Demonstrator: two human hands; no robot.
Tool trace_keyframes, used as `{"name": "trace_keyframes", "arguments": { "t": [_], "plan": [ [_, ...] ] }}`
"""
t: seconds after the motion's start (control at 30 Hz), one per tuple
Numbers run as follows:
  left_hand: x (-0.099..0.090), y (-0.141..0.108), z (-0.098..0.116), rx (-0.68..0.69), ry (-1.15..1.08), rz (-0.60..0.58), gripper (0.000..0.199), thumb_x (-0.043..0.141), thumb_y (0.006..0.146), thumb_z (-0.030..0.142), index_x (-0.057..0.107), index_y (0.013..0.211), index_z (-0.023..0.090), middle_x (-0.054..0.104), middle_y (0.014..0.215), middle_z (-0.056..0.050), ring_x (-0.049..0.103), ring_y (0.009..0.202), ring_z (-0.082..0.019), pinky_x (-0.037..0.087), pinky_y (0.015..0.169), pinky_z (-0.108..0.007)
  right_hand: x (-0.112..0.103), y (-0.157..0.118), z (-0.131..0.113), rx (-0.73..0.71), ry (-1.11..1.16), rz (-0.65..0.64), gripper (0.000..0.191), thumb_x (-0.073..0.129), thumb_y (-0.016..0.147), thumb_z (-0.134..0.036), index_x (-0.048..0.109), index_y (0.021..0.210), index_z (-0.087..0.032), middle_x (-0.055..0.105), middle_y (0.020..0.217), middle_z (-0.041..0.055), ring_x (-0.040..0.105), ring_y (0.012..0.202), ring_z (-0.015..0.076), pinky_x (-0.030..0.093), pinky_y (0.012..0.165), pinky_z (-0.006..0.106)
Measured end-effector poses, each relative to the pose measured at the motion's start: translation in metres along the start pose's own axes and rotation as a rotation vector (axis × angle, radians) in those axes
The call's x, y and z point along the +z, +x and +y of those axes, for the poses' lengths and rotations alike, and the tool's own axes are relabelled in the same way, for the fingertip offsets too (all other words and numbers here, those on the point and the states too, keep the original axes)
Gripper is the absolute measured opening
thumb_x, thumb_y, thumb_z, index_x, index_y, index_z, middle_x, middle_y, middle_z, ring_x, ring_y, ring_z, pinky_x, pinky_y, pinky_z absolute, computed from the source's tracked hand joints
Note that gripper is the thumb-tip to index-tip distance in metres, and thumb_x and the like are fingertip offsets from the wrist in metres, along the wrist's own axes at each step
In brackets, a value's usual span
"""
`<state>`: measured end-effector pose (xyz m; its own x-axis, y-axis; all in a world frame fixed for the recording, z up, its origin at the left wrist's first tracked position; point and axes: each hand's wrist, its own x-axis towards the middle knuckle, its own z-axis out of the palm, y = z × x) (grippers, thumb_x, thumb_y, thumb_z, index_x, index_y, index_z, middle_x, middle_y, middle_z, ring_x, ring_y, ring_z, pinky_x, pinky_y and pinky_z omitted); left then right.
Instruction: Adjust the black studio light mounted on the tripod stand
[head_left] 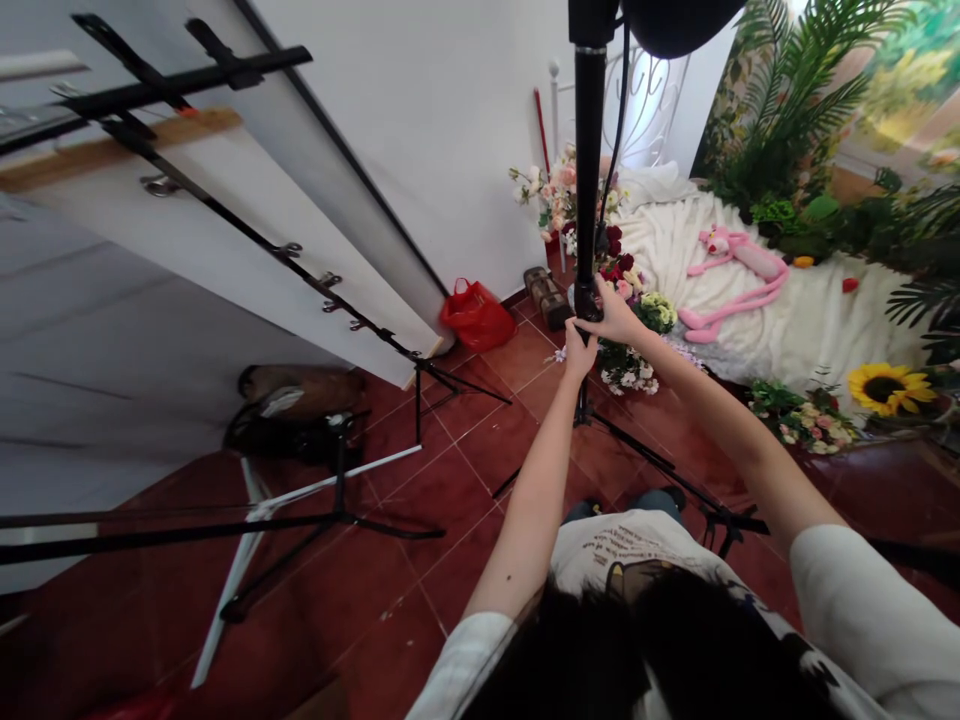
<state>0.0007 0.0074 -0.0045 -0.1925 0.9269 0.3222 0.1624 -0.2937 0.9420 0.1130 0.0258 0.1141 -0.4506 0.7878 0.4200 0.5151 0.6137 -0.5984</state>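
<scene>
A black light stand rises upright in front of me, with a dark lamp head at its top and a cable hanging beside the pole. My right hand is closed around the pole at its locking collar. Just below, my left hand wraps the same pole from the left, close against the right hand. Parts of the fingers on both hands are hidden behind the stand. Its legs spread on the red tiled floor below my hands.
On the left stand a backdrop frame with clamps and its tripod legs. A red bag sits by the wall. To the right, artificial flowers, a pink plush toy on white cloth, and a sunflower.
</scene>
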Motion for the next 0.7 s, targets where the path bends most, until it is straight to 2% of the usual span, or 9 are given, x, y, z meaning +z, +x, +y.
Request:
{"name": "trace_keyframes", "arguments": {
  "t": [0.07, 0.17, 0.3, 0.4, 0.53, 0.7],
  "plan": [
    [0.001, 0.0, -0.001, 0.021, -0.011, 0.006, 0.046, 0.062, 0.089, 0.048, 0.045, 0.122, 0.021, 0.064, 0.116, -0.012, 0.064, 0.112, -0.023, 0.048, 0.102, -0.04, -0.009, -0.016, 0.009, -0.032, -0.066, -0.021, 0.073, 0.069, 0.08, -0.046, 0.041, 0.14, -0.014, 0.056, 0.132, 0.0194, 0.05, 0.128, 0.0373, 0.039, 0.112, 0.056],
    [0.002, -0.001, -0.001, 0.044, -0.012, 0.021, 0.045, 0.061, 0.089, 0.051, 0.045, 0.119, 0.022, 0.064, 0.111, -0.01, 0.064, 0.106, -0.021, 0.049, 0.099, -0.038, -0.019, -0.04, 0.017, -0.056, -0.126, -0.041, 0.067, 0.062, 0.083, -0.037, 0.042, 0.142, -0.013, 0.053, 0.137, 0.0207, 0.048, 0.132, 0.0364, 0.036, 0.114, 0.055],
    [0.002, -0.002, -0.001, 0.052, -0.008, 0.03, 0.047, 0.059, 0.089, 0.055, 0.044, 0.119, 0.021, 0.063, 0.111, -0.011, 0.062, 0.106, -0.021, 0.048, 0.098, -0.038, -0.011, -0.057, 0.019, -0.051, -0.17, -0.113, 0.062, 0.054, 0.085, -0.028, 0.042, 0.144, -0.011, 0.054, 0.141, 0.0209, 0.051, 0.133, 0.0334, 0.039, 0.115, 0.051],
    [0.002, -0.002, -0.001, 0.054, -0.01, 0.025, 0.048, 0.058, 0.089, 0.057, 0.044, 0.119, 0.021, 0.062, 0.112, -0.011, 0.062, 0.105, -0.021, 0.048, 0.098, -0.038, 0.002, -0.054, 0.022, 0.0, -0.17, -0.122, 0.06, 0.046, 0.087, -0.024, 0.041, 0.145, -0.009, 0.055, 0.143, 0.0211, 0.051, 0.135, 0.0319, 0.038, 0.116, 0.051],
    [0.003, -0.002, -0.002, 0.051, -0.017, 0.023, 0.048, 0.059, 0.089, 0.057, 0.045, 0.118, 0.022, 0.062, 0.115, -0.012, 0.062, 0.108, -0.02, 0.048, 0.099, -0.038, 0.015, -0.036, 0.033, 0.101, -0.104, -0.094, 0.055, 0.037, 0.09, -0.023, 0.041, 0.143, -0.01, 0.06, 0.138, 0.0205, 0.055, 0.131, 0.0299, 0.04, 0.115, 0.052],
    [0.002, -0.001, -0.006, 0.053, -0.007, 0.016, 0.047, 0.06, 0.089, 0.056, 0.044, 0.117, 0.022, 0.061, 0.111, -0.011, 0.063, 0.106, -0.021, 0.049, 0.098, -0.039, 0.028, -0.015, 0.049, 0.274, 0.047, 0.028, 0.042, 0.032, 0.097, -0.03, 0.047, 0.134, -0.016, 0.065, 0.123, 0.016, 0.062, 0.117, 0.0265, 0.047, 0.108, 0.048]
  ]
}}
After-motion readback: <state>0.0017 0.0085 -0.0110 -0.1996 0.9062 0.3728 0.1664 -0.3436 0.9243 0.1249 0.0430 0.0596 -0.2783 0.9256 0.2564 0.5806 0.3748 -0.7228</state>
